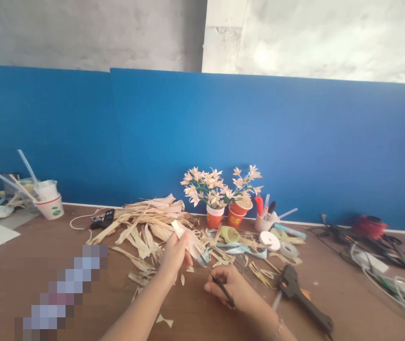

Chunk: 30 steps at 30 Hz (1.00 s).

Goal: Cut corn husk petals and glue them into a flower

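My left hand [174, 255] is closed on a pale strip of dried husk [192, 245], which points up to the left and down to the right. Dark-handled scissors [220, 285] are in my right hand [229, 284], their blades reaching up to the lower right end of the strip. Small husk scraps lie on the table just below my hands, among them a bow-shaped piece [164, 321]. A heap of dried husks [149, 222] spreads behind my left hand.
Red paper cups [215, 218] hold pale flowers [209, 182] behind my hands. A black glue gun [300, 293] lies right, near cables [365, 258]. White tape rolls [269, 240] and a tool cup [263, 222] stand back right. A white cup [49, 207] is at left.
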Motion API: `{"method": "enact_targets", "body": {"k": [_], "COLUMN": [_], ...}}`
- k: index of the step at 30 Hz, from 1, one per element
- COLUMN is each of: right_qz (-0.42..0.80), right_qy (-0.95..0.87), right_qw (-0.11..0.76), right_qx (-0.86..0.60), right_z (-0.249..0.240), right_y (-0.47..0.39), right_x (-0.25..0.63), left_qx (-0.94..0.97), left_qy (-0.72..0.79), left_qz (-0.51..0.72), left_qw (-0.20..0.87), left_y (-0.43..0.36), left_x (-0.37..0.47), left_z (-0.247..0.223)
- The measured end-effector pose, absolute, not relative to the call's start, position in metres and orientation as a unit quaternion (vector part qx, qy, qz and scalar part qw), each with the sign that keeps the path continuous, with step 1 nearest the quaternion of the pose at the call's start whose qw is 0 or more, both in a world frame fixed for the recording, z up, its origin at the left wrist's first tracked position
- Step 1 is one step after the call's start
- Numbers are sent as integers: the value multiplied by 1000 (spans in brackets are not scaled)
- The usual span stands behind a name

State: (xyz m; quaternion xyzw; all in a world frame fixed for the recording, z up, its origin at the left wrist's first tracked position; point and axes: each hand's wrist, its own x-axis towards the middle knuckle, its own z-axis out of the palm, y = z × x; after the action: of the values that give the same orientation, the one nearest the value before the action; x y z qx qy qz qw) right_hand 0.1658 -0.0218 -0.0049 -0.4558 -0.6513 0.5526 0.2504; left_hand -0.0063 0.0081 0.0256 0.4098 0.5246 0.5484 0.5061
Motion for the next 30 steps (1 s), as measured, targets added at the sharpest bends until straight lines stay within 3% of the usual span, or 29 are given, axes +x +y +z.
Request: {"method": "enact_targets", "body": {"k": [30], "right_qz": [554], "right_qy": [-632], "right_qw": [278], "right_qx": [-464], "right_z": [-9], "right_y": [-22], "right_x": [161], "left_qx": [403], "left_qy": [522], "left_qz": [558], "left_qw": [504], "left_y": [-1], "left_x": [5], "left_z": [23]}}
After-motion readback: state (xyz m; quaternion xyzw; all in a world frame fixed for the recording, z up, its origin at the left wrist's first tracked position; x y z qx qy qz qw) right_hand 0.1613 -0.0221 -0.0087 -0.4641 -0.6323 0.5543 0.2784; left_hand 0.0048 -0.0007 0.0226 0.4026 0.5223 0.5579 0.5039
